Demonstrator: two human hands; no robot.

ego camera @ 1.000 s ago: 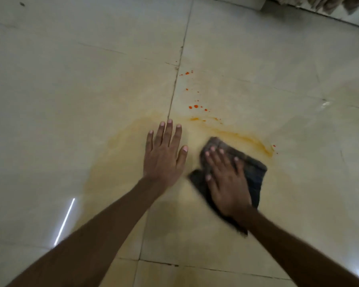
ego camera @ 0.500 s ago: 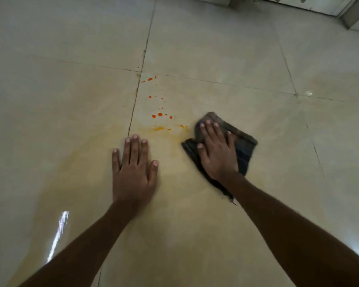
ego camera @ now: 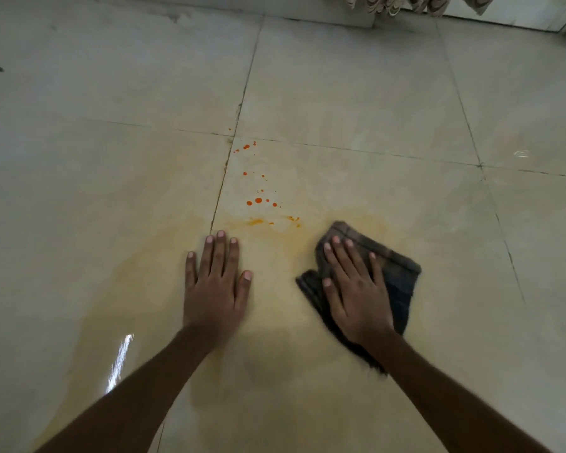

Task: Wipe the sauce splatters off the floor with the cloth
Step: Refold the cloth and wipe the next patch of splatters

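Small orange-red sauce drops (ego camera: 258, 200) dot the pale floor tile ahead of my hands, with more drops (ego camera: 246, 147) farther off near the grout corner. A yellowish smear (ego camera: 134, 273) spreads over the tile around and left of my hands. A dark folded cloth (ego camera: 396, 276) lies flat on the floor right of the drops. My right hand (ego camera: 353, 289) presses on it with straight spread fingers. My left hand (ego camera: 214, 286) rests flat on the bare floor, fingers straight, just below the nearest drops.
Grout lines (ego camera: 242, 103) cross the glossy tiled floor. A wall base runs along the top edge, and patterned fabric (ego camera: 406, 3) hangs at the top right. A bright light reflection (ego camera: 120, 361) shows on the wet tile at lower left.
My right hand has slid the cloth to the right and a little nearer, away from the drops. The left hand stays planted on the floor. The view has shifted.
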